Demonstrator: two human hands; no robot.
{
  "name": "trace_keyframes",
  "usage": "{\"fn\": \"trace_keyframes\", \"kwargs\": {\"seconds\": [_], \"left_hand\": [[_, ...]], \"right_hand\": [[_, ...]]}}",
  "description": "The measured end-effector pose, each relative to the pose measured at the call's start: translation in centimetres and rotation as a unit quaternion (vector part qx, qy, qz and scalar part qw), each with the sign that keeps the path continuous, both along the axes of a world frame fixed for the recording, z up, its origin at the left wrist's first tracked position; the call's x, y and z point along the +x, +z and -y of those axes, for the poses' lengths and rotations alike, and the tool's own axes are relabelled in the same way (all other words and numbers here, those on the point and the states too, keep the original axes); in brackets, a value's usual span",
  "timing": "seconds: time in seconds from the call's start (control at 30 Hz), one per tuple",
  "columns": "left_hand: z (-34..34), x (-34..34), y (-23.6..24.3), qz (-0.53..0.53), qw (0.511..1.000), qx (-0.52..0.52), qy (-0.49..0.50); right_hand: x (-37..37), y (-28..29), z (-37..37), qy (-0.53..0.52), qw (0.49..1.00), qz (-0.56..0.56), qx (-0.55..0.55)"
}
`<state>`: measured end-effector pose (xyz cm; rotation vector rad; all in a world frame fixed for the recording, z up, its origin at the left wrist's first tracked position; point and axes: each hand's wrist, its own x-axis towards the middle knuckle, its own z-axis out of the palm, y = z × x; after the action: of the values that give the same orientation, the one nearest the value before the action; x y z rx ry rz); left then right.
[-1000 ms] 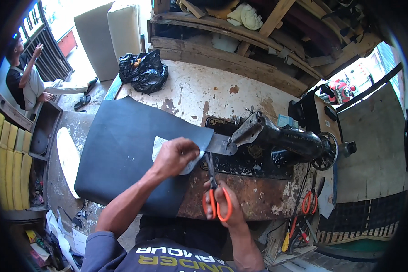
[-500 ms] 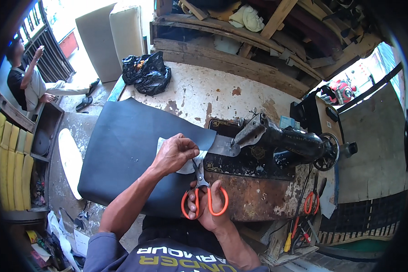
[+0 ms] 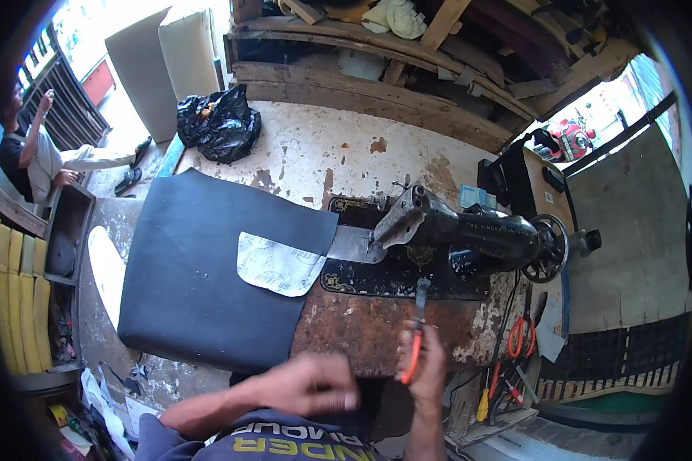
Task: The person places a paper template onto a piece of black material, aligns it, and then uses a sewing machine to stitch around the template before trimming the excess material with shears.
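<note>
My right hand [image 3: 428, 361] grips a pair of scissors [image 3: 412, 349] with orange handles, its blades pointing away from me over the front edge of the sewing machine's base. In front of my body is my left hand [image 3: 315, 384], smeared by motion, so its fingers cannot be made out. A large black sheet of material [image 3: 200, 284] covers the left of the table, reaching the machine's metal plate. On that sheet lies a whitish rounded piece [image 3: 281, 263] with faint print. The black sewing machine [image 3: 484, 234] stands right of it.
A black plastic bag [image 3: 221, 127] sits at the table's back left. Wooden shelves [image 3: 377, 92] run along the back. Beside the table's right end hang other orange-handled scissors [image 3: 523, 336] and a yellow-handled screwdriver [image 3: 483, 403]. A person [image 3: 34, 154] sits at far left.
My left hand has left the whitish piece and come back towards my body. My right hand has carried the scissors right, to the front of the machine. The view has shifted slightly.
</note>
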<state>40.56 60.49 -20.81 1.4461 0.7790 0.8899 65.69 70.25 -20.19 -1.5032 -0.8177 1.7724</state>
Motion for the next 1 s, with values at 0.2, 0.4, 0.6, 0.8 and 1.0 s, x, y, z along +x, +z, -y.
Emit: {"fn": "trace_keyframes", "kwargs": {"seconds": [0.2, 0.4, 0.6, 0.8, 1.0], "left_hand": [[2.7, 9.0, -19.1, 0.016, 0.942, -0.331, -0.050], [1.8, 3.0, -32.7, -0.260, 0.860, -0.384, 0.211], [-1.1, -2.1, -35.9, -0.294, 0.842, -0.377, 0.251], [-4.2, -2.5, -36.4, -0.304, 0.847, -0.369, 0.234], [-4.9, -1.4, -35.6, -0.302, 0.856, -0.358, 0.220]], "right_hand": [[1.6, 0.7, -0.7, 0.107, 0.651, 0.680, 0.320], [-5.7, -2.6, 1.4, 0.244, 0.618, 0.587, 0.463], [-5.9, -3.1, 0.6, 0.220, 0.653, 0.571, 0.446], [-6.8, -2.4, 0.7, 0.156, 0.623, 0.581, 0.501], [-6.9, -2.5, 1.0, 0.151, 0.670, 0.550, 0.476]]}}
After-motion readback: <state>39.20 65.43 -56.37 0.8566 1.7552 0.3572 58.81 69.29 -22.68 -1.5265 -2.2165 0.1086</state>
